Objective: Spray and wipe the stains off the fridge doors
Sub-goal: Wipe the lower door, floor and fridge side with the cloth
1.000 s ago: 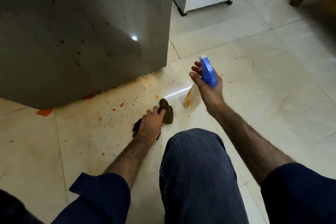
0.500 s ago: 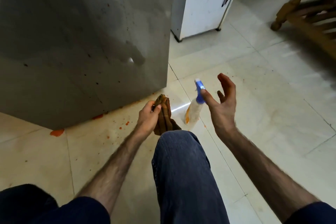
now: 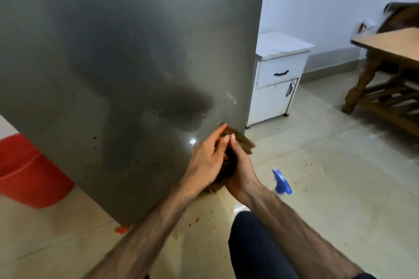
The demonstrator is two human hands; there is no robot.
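The head view puts you crouched at the lower right corner of the tall grey brushed-metal fridge door [image 3: 118, 56], whose right edge runs straight down to the floor just beyond your hands. Your left hand [image 3: 207, 161] and right hand [image 3: 240, 172] meet palm to palm around the crumpled brown cloth [image 3: 243, 141]; both grips are curled onto it, with a frayed tuft poking out above the fingertips and a darker bunch between the palms. The cloth sits right at the door's bottom corner, though you cannot tell whether it touches the metal. The door is smooth and dully reflective, dotted with small dark specks near its lower part.

The blue plastic spray bottle head [image 3: 281, 181] shows just beside your right wrist, low over the floor; the bottle's body is hidden. The glossy cream floor tiles [image 3: 340, 188] carry orange splatter [image 3: 121, 229] along the fridge's base and near your dark blue trouser knee [image 3: 256, 247].

Open floor stretches to your right. Further back, a small white cabinet with a black drawer handle [image 3: 278, 79] stands close to the fridge's right side, and a carved wooden table [image 3: 390, 68] lies well apart on the far right. A red plastic bucket [image 3: 27, 170] sits behind the door's left edge
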